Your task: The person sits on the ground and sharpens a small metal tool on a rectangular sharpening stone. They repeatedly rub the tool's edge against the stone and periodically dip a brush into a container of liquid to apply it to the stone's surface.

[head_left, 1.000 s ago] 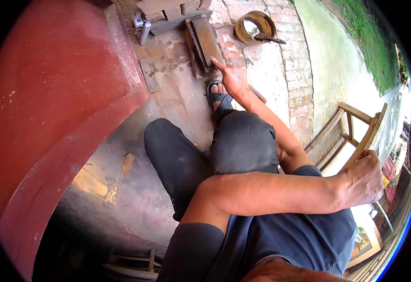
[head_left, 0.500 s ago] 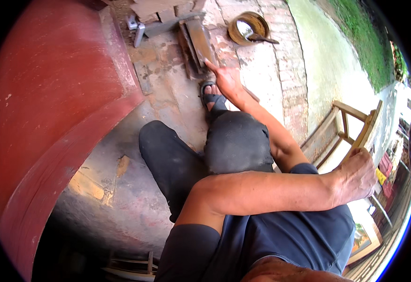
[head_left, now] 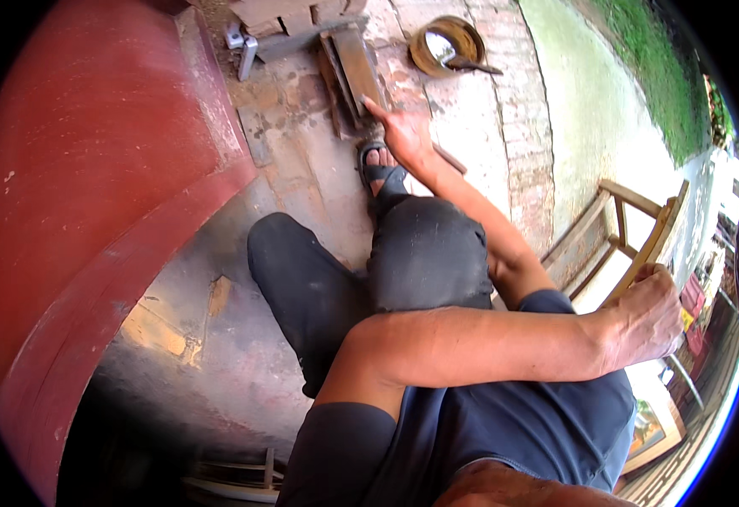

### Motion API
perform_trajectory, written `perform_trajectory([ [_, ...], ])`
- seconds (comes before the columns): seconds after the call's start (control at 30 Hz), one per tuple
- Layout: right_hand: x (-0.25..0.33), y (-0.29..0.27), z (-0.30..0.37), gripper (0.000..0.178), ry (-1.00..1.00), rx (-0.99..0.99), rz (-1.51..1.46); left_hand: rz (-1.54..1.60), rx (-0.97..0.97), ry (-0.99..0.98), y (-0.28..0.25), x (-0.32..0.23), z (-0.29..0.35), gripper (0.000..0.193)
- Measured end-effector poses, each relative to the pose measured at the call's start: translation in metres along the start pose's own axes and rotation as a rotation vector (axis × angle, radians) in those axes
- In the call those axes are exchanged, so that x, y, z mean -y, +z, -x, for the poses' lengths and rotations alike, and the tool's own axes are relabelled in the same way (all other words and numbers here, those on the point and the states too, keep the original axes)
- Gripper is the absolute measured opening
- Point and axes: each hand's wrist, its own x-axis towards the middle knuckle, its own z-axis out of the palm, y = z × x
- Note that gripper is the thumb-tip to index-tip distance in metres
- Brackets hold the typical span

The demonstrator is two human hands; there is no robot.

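Observation:
My right hand (head_left: 407,135) reaches forward, a finger stretched out to the near end of a long brown rectangular block (head_left: 357,66). The block looks like a sharpening stone and lies on a dark, wet-looking base. The hand's other fingers are partly hidden. Across my body, my left arm runs to the right, and my left hand (head_left: 641,314) is closed in a fist beside a wooden bench frame (head_left: 663,232). What that fist holds, if anything, is hidden. A thin brown stick-like piece (head_left: 450,159) shows next to my right wrist.
A round brown bowl (head_left: 424,59) of water, with a dark handle (head_left: 477,68) over its rim, stands beyond my right hand. Red painted furniture (head_left: 107,169) fills the left. My sandalled foot (head_left: 378,169) rests near the block. Stacked bricks (head_left: 297,13) lie at the far side.
My right hand has shifted slightly forward and left at the block, its finger more spread. The left fist has barely moved.

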Motion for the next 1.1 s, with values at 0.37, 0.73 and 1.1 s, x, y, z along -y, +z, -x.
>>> perform_trajectory([
  [0.37,0.002,-0.002,-0.017,0.066,-0.026,0.048,0.049,0.061,0.137,-0.008,0.015,-0.015,-0.004,0.017],
  [0.73,-0.004,0.0,-0.011,0.064,-0.019,0.042,0.091,0.026,0.068,0.033,0.004,-0.004,-0.004,0.017],
  [1.1,-0.012,-0.004,-0.007,0.064,0.031,-0.028,0.053,0.046,0.095,0.026,0.005,-0.002,0.001,0.016],
])
